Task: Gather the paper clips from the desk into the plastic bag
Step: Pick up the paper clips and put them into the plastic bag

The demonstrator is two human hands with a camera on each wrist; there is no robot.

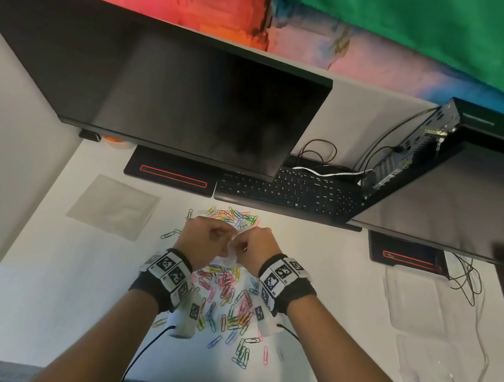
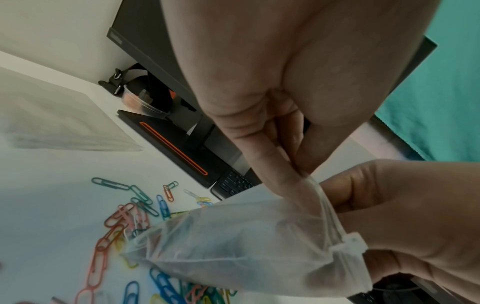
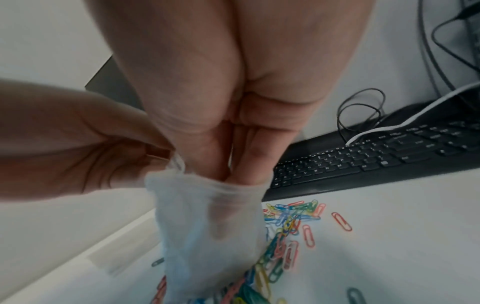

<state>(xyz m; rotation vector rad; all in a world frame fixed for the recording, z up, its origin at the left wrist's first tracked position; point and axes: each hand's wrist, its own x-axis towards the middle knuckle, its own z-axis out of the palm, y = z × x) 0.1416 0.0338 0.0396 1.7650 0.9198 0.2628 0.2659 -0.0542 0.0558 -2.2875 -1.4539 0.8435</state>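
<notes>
Plastic bag (image 2: 241,246): hanging mouth-up between my hands, above the desk (image 1: 57,291). Left hand (image 1: 201,239) pinches one rim; right hand (image 1: 256,247) has fingers inside the mouth. Paper clips (image 1: 225,294): scattered directly beneath, none bagged, I judge.

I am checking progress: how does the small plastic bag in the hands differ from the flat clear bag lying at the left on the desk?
The small translucent plastic bag is lifted, crumpled, and pinched at its mouth by the left hand and right hand. The flat clear bag lies smooth and untouched on the white desk, and looks larger. Both look empty.
</notes>
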